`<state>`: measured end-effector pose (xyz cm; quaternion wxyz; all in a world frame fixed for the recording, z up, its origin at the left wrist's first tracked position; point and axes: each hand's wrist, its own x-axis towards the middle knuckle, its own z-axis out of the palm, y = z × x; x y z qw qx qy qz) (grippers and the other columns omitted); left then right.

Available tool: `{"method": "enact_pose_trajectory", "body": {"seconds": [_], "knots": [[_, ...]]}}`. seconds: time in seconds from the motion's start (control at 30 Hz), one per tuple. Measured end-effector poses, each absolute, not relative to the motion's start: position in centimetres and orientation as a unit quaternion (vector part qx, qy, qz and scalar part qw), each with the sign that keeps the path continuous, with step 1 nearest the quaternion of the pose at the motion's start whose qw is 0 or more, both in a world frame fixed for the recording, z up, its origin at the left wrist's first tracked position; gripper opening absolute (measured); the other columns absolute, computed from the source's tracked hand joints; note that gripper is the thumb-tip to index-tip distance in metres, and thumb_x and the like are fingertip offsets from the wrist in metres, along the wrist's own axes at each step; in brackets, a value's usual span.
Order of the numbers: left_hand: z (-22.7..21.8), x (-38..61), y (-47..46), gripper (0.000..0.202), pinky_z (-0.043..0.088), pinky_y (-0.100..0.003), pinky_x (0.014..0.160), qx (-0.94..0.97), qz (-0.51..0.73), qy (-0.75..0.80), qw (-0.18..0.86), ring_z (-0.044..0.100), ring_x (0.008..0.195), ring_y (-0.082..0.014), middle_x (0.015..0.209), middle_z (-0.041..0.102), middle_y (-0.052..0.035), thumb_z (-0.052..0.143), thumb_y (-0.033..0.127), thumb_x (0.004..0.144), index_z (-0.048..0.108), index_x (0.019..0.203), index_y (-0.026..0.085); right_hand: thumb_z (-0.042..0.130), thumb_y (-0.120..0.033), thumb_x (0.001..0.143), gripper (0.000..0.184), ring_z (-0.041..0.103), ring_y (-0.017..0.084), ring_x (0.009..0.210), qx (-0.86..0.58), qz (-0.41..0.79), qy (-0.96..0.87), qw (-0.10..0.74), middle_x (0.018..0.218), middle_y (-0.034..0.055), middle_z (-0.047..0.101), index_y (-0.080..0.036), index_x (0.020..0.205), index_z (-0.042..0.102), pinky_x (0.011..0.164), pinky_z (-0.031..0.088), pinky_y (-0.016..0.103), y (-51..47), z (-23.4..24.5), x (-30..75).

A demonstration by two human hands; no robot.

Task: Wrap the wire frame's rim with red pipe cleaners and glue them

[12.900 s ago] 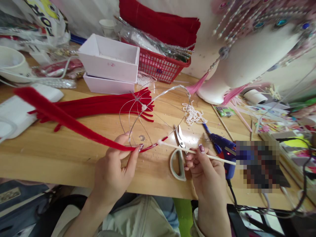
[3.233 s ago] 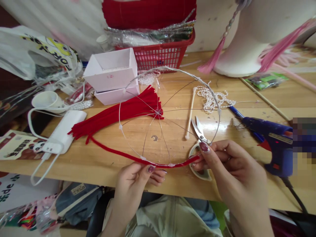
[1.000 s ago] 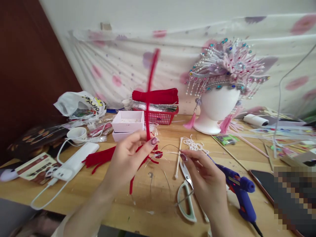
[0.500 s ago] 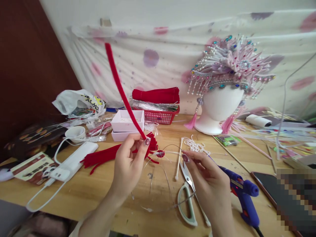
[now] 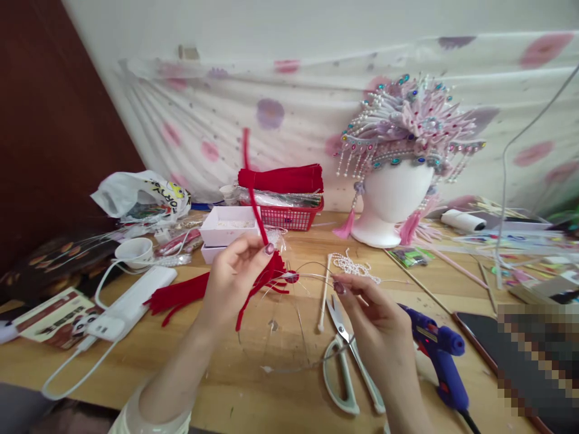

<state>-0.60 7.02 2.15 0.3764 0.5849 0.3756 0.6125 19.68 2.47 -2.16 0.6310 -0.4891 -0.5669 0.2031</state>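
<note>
My left hand [image 5: 235,280] pinches a long red pipe cleaner [image 5: 251,193] that stands up from my fingers and also hangs below them. My right hand [image 5: 371,319] pinches the rim of a thin wire frame [image 5: 298,319], held up on edge above the wooden table [image 5: 226,386]. The pipe cleaner runs along part of the frame's rim between my hands. A bundle of red pipe cleaners [image 5: 181,292] lies on the table behind my left hand.
Scissors [image 5: 346,361], a white glue stick [image 5: 324,301] and a blue glue gun [image 5: 436,355] lie near my right hand. A pearl string [image 5: 355,265], pink boxes [image 5: 228,226], a red basket [image 5: 289,214], a headdress on a white head form [image 5: 393,181], a power bank [image 5: 131,301] and a phone [image 5: 493,349] also lie about.
The pipe cleaner's free end has swung from leaning left to nearly upright and shows shorter above my left fingers. Both hands keep their grips; the view has shifted slightly.
</note>
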Motion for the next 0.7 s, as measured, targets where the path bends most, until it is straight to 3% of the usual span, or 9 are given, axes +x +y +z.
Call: {"method": "enact_pose_trajectory", "body": {"seconds": [0.1,0.33,0.5,0.7], "knots": [[1.4,-0.4,6.6,0.014,0.052,-0.021,0.08,0.527,0.652,0.352,0.416,0.066,0.085,-0.0133,0.087,0.073,-0.0006,0.074,0.033,0.086,0.07,0.09,0.02,0.067,-0.03,0.091,0.011,0.074,0.017,0.082,-0.496,0.202,-0.565,0.627,0.09,0.0016,0.078,-0.029,0.096,0.077,0.07,0.059,0.027,2.4,-2.4,19.9],[2.1,0.4,6.6,0.009,0.054,-0.021,0.078,0.577,0.629,0.369,0.367,0.067,0.082,-0.0137,0.082,0.069,-0.0003,0.073,0.027,0.085,0.071,0.084,0.018,0.066,-0.03,0.092,0.013,0.072,0.016,0.083,-0.508,0.184,-0.578,0.611,0.091,0.0005,0.077,-0.031,0.099,0.077,0.073,0.057,0.028,2.4,-2.5,20.1],[2.7,-0.4,7.3,0.012,0.054,-0.02,0.076,0.595,0.611,0.373,0.367,0.067,0.079,-0.0123,0.082,0.072,0.0005,0.076,0.031,0.084,0.073,0.084,0.019,0.067,-0.026,0.093,0.014,0.071,0.014,0.083,-0.493,0.171,-0.589,0.617,0.092,-0.0011,0.077,-0.032,0.1,0.076,0.071,0.056,0.025,2.4,-2.7,20.0],[3.0,-1.5,8.6,0.024,0.055,-0.025,0.079,0.619,0.52,0.387,0.443,0.07,0.083,-0.0164,0.087,0.077,-0.0031,0.075,0.041,0.083,0.075,0.089,0.018,0.065,-0.023,0.094,0.013,0.071,0.013,0.081,-0.486,0.167,-0.594,0.619,0.089,-0.0019,0.076,-0.03,0.098,0.075,0.071,0.055,0.022,2.4,-2.4,19.6]]}}
